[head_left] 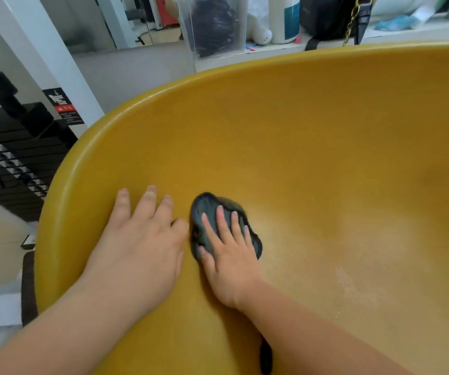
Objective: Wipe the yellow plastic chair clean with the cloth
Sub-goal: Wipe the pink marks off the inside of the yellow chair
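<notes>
The left hand (139, 239) lay flat on the yellow chair (326, 158) near its left rim, fingers straight and spread, grasping nothing. Just beside it, the right hand (231, 258) pressed the dark cloth (208, 208) onto the seat with straight fingers. The crumpled cloth stretched from far-left to near-right. Behind the chair, a clear box (212, 25) and a black bag (326, 14) stood on a shelf (421, 32).

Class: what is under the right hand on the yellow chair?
A dark cloth, pressed by the right hand onto the yellow chair. Its middle and the seat beneath are hidden.
</notes>
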### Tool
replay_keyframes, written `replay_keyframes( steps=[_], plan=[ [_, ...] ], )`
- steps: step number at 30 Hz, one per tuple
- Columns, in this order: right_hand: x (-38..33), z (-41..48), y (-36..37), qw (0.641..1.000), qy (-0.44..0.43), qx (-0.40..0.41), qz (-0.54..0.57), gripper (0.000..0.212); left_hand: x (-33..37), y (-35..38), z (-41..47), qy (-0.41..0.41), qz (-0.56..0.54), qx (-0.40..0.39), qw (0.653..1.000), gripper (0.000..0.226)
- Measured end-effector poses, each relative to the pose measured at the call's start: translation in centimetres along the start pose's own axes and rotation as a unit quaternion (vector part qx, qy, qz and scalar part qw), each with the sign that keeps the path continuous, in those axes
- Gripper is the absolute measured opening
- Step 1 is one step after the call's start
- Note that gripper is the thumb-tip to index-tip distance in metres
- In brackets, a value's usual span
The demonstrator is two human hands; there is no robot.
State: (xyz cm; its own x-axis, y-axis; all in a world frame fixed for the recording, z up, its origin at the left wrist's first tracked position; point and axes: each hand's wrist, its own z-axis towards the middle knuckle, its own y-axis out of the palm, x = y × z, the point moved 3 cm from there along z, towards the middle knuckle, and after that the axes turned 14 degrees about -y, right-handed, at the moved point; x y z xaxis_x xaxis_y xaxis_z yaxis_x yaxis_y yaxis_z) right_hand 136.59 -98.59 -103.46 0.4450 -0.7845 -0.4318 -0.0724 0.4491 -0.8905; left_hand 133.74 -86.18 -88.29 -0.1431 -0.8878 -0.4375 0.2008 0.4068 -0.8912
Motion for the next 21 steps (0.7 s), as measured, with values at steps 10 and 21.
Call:
replay_keyframes(
  steps=[10, 21],
  plan=[
    [20.3, -20.5, -12.3, 0.941, 0.237, -0.088, -0.223, 0.088, 3.0, 1.5, -2.5, 0.000, 0.054, -0.088, 0.995, 0.058],
    [2.3, -6.8, -0.2, 0.996, 0.010, -0.077, -0.053, 0.063, 1.9, 1.5, -5.9, -0.006, 0.058, -0.139, 0.989, 0.039]
  ],
)
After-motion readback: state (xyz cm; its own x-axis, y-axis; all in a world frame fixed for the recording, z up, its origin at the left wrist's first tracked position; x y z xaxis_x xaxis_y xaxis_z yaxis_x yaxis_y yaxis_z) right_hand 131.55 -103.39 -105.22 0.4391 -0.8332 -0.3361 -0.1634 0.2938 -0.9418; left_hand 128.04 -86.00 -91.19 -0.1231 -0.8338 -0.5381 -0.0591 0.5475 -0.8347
